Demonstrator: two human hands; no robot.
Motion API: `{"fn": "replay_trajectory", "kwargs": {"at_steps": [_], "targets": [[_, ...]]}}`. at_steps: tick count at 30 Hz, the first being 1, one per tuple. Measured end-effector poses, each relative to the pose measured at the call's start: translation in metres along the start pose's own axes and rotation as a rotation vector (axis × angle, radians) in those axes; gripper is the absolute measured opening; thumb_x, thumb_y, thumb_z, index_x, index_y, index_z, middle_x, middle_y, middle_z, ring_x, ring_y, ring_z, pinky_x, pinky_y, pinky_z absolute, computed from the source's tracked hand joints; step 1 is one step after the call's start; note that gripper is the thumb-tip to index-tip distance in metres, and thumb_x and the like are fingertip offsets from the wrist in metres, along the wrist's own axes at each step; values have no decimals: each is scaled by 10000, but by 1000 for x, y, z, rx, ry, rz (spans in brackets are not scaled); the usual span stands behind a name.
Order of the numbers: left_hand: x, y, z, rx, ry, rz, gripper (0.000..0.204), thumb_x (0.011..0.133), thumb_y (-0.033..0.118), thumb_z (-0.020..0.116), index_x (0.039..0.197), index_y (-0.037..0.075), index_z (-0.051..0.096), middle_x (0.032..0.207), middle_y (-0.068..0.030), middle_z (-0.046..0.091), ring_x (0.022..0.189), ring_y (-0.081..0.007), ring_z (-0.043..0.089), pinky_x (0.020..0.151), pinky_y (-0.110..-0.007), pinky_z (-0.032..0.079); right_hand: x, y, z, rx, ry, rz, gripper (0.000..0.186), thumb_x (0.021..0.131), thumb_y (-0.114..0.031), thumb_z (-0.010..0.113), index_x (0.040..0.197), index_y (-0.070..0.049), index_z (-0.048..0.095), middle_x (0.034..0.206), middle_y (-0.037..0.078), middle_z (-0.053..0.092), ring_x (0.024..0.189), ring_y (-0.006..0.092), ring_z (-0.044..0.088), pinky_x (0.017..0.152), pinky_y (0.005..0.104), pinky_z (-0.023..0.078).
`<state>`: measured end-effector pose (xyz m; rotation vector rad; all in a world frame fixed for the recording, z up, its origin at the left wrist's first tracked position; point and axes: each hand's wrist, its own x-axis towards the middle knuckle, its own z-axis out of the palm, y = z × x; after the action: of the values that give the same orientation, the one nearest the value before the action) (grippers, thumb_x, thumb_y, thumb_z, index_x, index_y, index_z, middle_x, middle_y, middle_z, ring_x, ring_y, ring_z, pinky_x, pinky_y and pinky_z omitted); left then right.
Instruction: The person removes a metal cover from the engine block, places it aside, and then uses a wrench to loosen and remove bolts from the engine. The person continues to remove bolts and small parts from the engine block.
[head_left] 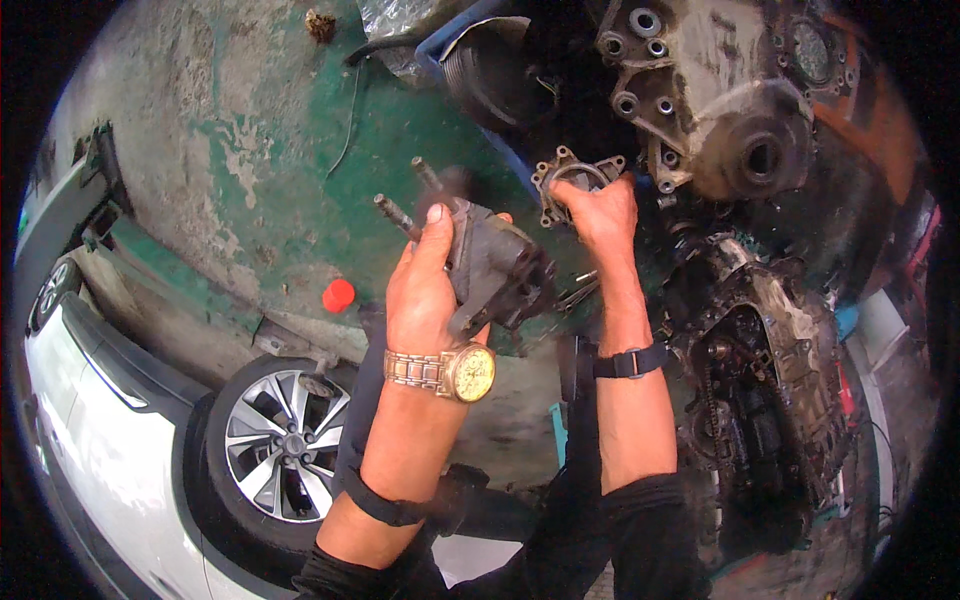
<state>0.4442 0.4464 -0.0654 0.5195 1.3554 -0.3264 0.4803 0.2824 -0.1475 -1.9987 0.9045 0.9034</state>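
Head view: left hand [425, 290], gold watch [470, 372] on wrist, grip pressed around a greasy metal part [495, 265] with two studs sticking up, held in mid-air over the green floor [270, 150]. Right hand [600, 215], grip pinching a small metal flange [570, 178], raised just beside the part. Near right: a dirty engine block [720, 100] and a chain-driven casing [760, 370]. Below left: a white car's wheel [285, 445]; a red cap [338, 295] on the floor.

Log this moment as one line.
left hand: holds greasy pump housing | right hand: holds metal flange | nearby: engine block, red cap
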Motion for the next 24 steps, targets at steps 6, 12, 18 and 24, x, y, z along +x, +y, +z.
{"fn": "replay_trajectory", "kwargs": {"at_steps": [6, 12, 18, 24], "targets": [[-3, 1, 6, 3, 73, 21, 406, 960, 313, 512, 1159, -40, 530, 1055, -206, 637, 963, -332, 621, 896, -442, 496, -5, -4, -14, -122, -72, 30, 751, 549, -321, 836, 1124, 43, 518, 1074, 209, 638, 1004, 315, 618, 881, 387, 472], [-6, 2, 12, -19, 95, 12, 338, 958, 270, 521, 1112, -31, 525, 1055, -221, 628, 982, -346, 613, 906, -454, 490, -31, 36, -30, 6, -154, -34, 772, 574, -269, 834, 1166, 37, 445, 1056, 173, 616, 973, 243, 603, 851, 344, 480], [-9, -1, 15, -7, 78, 56, 314, 960, 262, 517, 1107, -15, 541, 962, -188, 651, 856, -286, 648, 777, -406, 538, -65, 111, -19, 203, -142, -31, 635, 576, -220, 822, 1084, 30, 534, 989, 129, 644, 909, 220, 624, 813, 350, 501], [-8, -3, 12, 17, 74, 20, 356, 971, 282, 492, 1134, -31, 538, 1014, -196, 645, 881, -290, 645, 812, -413, 530, -29, 176, 27, 162, -316, 160, 305, 637, -276, 746, 818, -35, 697, 771, 65, 687, 686, 169, 639, 616, 309, 490]]}}
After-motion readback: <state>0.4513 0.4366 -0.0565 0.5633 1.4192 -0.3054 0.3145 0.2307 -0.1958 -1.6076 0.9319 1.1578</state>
